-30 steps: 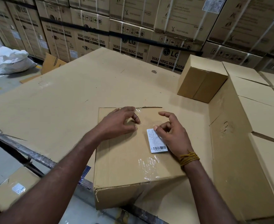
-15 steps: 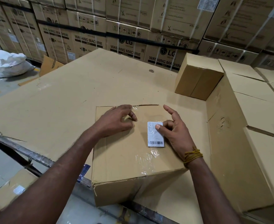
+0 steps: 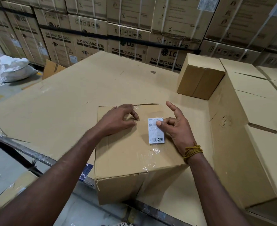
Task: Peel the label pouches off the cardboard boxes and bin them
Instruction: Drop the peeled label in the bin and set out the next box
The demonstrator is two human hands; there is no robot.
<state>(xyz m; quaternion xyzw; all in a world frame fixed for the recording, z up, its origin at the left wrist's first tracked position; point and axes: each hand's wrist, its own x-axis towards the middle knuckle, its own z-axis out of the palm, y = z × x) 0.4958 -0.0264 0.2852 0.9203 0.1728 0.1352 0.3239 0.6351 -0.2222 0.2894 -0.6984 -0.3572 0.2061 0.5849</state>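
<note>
Together on box [image 3: 126,154], left hand [image 3: 118,119] curled, right hand [image 3: 177,126] thumbing label [image 3: 156,130]

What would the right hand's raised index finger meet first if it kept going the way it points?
Probably the bare cardboard sheet beyond the box; the right hand points up-left, and depth is unclear.

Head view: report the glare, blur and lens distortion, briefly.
Head view: glare sits on the crinkled clear pouch film below the label; the label's small text is too soft to read, though its barcode shows; the wide lens bows the stacked washing machine cartons towards the frame edges; light is even, with soft shadows under both hands.
</note>
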